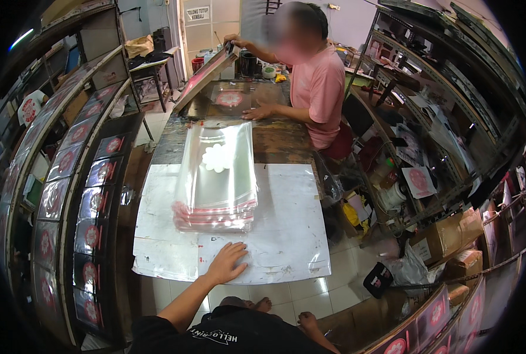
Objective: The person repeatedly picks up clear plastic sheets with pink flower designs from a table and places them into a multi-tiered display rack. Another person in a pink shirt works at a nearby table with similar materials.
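Observation:
My left hand (227,262) lies flat near the front edge of the white sheet (292,236) that covers this end of the table, fingers spread and nothing in them. Just beyond its fingertips is a stack of clear plastic bags (215,183) with red strips along the near edge and a white flower shape on top. My right hand (307,321) hangs low beside my body, away from the table; its fingers are too small and unclear to read. Across the table, a person in a pink shirt holds up a tilted printing screen (207,79) and rests a hand beside a red-printed clear bag (228,98).
Racks on the left hold rows of red-printed bags (92,236). More printed bags (437,312) lie on a rack at the lower right. Cardboard boxes (446,236) and a dark cap (379,279) sit to the right of the table. Metal shelves (440,65) line the right side.

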### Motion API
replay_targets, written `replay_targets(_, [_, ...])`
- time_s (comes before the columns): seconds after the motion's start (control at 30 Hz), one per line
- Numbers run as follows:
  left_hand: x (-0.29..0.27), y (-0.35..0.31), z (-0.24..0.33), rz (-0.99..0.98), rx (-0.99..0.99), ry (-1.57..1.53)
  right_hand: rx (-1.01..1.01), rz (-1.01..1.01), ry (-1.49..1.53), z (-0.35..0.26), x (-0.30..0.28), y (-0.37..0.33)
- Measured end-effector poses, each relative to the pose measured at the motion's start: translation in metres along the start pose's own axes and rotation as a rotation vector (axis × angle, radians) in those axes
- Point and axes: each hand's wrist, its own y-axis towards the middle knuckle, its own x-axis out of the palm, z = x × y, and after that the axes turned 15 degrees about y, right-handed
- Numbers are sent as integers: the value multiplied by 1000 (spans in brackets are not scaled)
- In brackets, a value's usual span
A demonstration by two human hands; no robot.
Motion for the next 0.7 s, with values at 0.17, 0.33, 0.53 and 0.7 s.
replay_targets(0.17, [-13, 9, 23, 8, -278, -262, -98, 2, -69, -29, -4, 19])
replay_targets(0.33, [-46, 32, 43, 195, -240, -277, -58, -43, -110, -27, -13, 21])
replay_targets(0.53, [-86, 90, 19, 463, -249, -96, -51, -4, -8, -29, -18, 8])
replay_targets(0.7, [-110, 155, -26, 507, -219, 276, -67, 23, -55, -38, -24, -2])
